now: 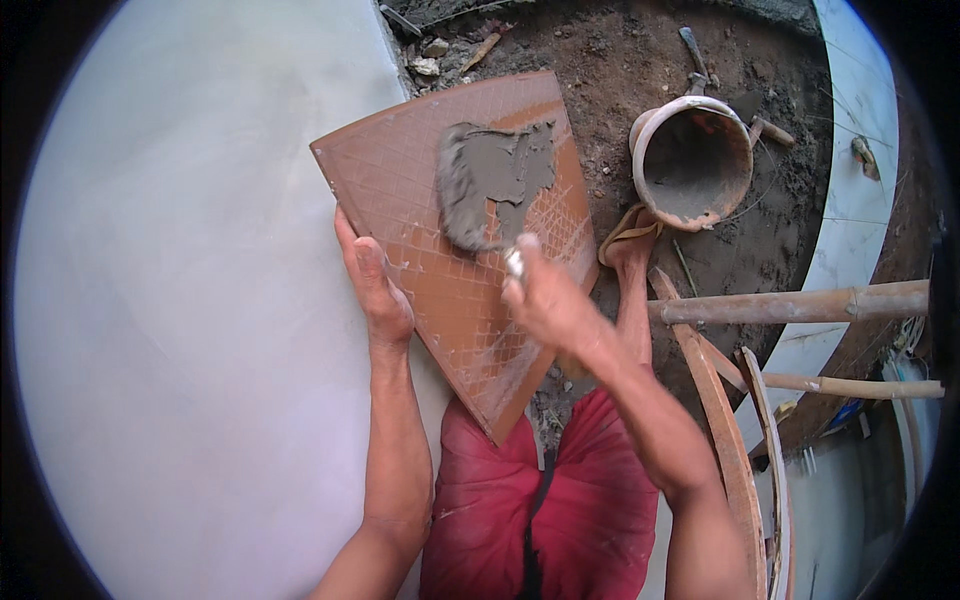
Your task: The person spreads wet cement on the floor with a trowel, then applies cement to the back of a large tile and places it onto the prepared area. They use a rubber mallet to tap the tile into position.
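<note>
A brown wedge-shaped tile [390,160], its upturned face marked with a grid of ridges, leans over my knees. My left hand [378,290] grips the tile's left edge, thumb on the face and fingers hidden beneath. Over the upper middle of the tile lies a patch of wet grey mortar [515,170]. My right hand [555,305] is closed round the handle of a trowel [514,262]. Its mortar-coated blade rests on the patch and is smeared by motion, so its outline is hard to tell from the mortar.
A mortar-stained bucket [643,120] stands on the dirt at the right, with a wooden-handled tool [775,132] beside it. Bamboo poles [800,305] and wooden slats [715,400] reach in at the lower right. A smooth pale slab [190,300] fills the left side.
</note>
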Motion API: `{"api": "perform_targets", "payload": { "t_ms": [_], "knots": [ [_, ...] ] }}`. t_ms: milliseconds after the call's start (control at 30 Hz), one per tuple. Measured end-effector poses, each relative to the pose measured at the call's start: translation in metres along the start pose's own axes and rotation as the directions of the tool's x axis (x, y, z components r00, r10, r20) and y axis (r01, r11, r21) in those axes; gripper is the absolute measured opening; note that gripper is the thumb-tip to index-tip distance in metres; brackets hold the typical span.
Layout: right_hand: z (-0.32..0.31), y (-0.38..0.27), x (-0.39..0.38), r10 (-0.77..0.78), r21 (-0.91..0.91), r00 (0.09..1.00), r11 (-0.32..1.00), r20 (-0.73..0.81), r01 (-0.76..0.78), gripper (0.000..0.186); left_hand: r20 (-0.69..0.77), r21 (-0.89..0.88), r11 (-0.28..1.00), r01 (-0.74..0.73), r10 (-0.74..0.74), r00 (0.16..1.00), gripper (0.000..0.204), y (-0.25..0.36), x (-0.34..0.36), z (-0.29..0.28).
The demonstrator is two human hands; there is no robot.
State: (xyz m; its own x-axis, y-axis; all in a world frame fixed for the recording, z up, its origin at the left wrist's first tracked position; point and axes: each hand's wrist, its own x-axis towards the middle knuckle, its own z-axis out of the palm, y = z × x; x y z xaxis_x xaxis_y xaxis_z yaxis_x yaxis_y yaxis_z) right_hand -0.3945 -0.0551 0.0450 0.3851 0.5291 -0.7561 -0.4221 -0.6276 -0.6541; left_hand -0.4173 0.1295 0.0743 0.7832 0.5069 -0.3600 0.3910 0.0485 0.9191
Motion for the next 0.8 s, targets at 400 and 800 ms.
{"api": "perform_targets", "payload": {
  "t_ms": [400,800],
  "knots": [
    [-0.017,0.1,0.067,-0.014,-0.552,0.936,0.811,-0.353,-0.196,0.026,0.006,0.011,1.0,0.012,-0.012,1.0,0.078,-0.001,-0.001,-0.007],
    [-0.001,0.192,0.037,-0.035,-0.235,0.977,0.972,-0.209,-0.015,0.03,0.009,-0.035,0.999,0.04,-0.04,0.999,0.071,0.001,0.0,0.002]
  ]
}}
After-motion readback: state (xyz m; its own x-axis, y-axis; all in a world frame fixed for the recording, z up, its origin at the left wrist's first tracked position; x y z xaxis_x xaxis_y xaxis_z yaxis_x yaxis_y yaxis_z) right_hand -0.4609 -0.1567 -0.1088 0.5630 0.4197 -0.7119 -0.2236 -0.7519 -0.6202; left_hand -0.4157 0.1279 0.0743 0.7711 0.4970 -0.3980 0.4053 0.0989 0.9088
